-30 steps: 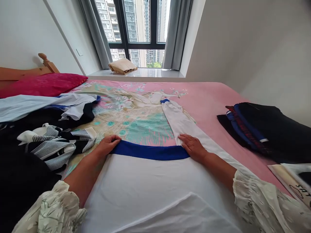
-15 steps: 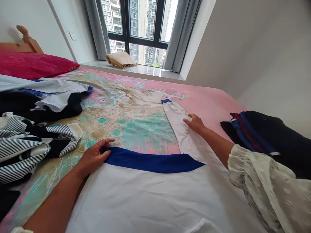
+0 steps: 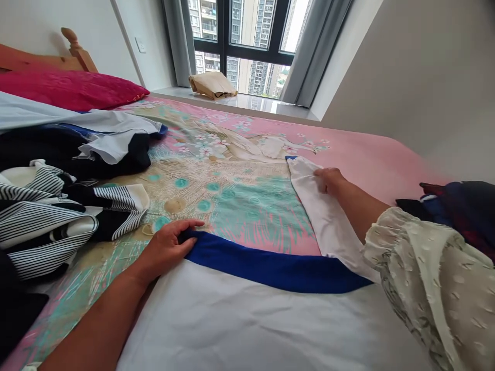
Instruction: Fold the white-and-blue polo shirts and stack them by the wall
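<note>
A white long-sleeved shirt (image 3: 247,324) lies spread on the bed in front of me. A broad blue band (image 3: 266,263) runs along its far edge, and one sleeve (image 3: 309,190) stretches away from me on the right, tipped with a blue cuff. At the band's left end rests my left hand (image 3: 170,245), its index finger stretched out and its thumb lying against the blue cloth. My right hand (image 3: 329,180) is at the sleeve's right edge near the cuff, fingers curled together on the cloth and slightly blurred.
Striped black-and-white clothing (image 3: 50,216) and a heap of white and black garments (image 3: 116,129) lie at left, before a red pillow (image 3: 73,90). Folded dark clothes (image 3: 456,206) sit at right. A brown paper package (image 3: 212,85) is on the windowsill. Patterned bedding (image 3: 232,196) covers the bed.
My right hand has moved farther up the sleeve toward the cuff, and its fingers have closed from spread to curled. The left hand stays at the band's corner. The view has swung left.
</note>
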The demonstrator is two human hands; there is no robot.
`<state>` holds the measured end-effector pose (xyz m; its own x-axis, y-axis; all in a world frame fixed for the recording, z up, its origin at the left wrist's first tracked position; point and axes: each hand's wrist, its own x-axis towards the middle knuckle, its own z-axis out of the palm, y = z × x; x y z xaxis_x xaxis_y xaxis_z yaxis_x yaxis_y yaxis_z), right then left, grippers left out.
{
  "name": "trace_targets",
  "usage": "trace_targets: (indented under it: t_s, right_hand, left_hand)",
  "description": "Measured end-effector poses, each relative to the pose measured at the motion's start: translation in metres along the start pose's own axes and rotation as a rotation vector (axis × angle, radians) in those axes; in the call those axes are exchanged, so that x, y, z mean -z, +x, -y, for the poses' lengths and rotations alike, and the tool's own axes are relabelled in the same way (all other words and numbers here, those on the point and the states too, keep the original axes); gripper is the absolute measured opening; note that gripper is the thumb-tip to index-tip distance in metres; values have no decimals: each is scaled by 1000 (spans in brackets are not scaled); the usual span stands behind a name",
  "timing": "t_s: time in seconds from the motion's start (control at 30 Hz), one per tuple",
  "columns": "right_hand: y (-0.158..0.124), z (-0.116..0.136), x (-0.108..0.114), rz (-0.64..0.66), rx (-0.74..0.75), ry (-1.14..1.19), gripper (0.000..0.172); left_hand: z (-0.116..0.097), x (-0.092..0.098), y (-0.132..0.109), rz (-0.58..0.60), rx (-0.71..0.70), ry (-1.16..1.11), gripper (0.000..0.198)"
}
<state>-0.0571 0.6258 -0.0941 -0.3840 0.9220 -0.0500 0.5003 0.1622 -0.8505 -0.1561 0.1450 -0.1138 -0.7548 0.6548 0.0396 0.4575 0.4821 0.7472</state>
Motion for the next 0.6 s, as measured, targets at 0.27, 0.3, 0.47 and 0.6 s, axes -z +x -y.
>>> trace_targets:
  t_s: [0.27, 0.3, 0.47, 0.6]
  right_hand:
    - [-93, 22, 141, -12, 25, 803, 21]
    - [-111, 22, 160, -11, 33, 840, 21]
    - [-198, 20, 240, 40, 113, 873, 21]
    - [-256, 15, 290, -33, 189, 829, 24]
  left_hand:
    - [-12, 9, -3, 46, 45, -174, 49]
    - [-17, 13, -5, 58, 65, -220, 51]
    - [-58, 49, -33, 165, 117, -330, 49]
    - [-86, 76, -69, 127, -61, -65, 31]
